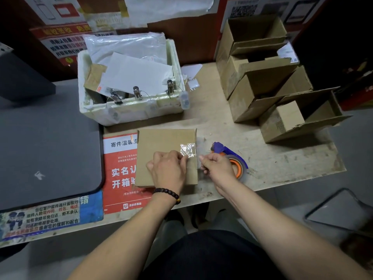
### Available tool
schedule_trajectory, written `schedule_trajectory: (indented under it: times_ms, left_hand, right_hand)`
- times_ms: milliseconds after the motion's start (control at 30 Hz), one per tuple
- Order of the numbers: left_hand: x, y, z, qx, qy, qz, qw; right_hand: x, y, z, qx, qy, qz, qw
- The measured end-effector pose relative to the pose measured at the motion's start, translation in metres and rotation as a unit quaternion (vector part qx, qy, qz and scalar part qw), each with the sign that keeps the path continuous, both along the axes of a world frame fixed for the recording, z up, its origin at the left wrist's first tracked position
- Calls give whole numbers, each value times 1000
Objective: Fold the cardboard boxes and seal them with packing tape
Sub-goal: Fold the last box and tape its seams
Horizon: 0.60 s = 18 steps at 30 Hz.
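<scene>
1. Lay flat on a red notice (119, 170) at the near edge of the table (272, 158): one cardboard box (161, 142), one strip of clear tape (188, 150) at its right edge.
2. Rested on that box: left hand (167, 168), fingers curled, tips pressed to the tape.
3. Curled round one tape dispenser (234, 158), just right of the box: right hand (218, 166).
4. Stood open, back right: four cardboard boxes (268, 77).
5. Sat behind: one foam crate (129, 110).

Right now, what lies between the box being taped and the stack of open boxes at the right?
In the head view, between cardboard box and open boxes: bare tabletop and the tape dispenser.
</scene>
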State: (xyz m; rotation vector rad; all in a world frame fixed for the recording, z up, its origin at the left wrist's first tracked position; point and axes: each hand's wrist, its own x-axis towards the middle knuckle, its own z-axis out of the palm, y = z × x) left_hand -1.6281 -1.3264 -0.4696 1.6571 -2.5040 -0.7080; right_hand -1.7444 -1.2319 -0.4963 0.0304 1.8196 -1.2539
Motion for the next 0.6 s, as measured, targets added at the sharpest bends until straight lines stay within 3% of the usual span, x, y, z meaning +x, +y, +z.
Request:
schedule_trajectory:
  times_ms: [367, 500, 600]
  left_hand:
    - [5, -3, -11, -79, -60, -60, 993]
    - [7, -12, -11, -91, -73, 11, 993]
    - [-1, -13, -12, -79, -63, 6, 995]
  right_hand:
    - [16, -6, -15, 30, 58, -4, 998]
    - [21, -8, -17, 33, 71, 21, 997]
    - [22, -9, -15, 27, 66, 34, 997]
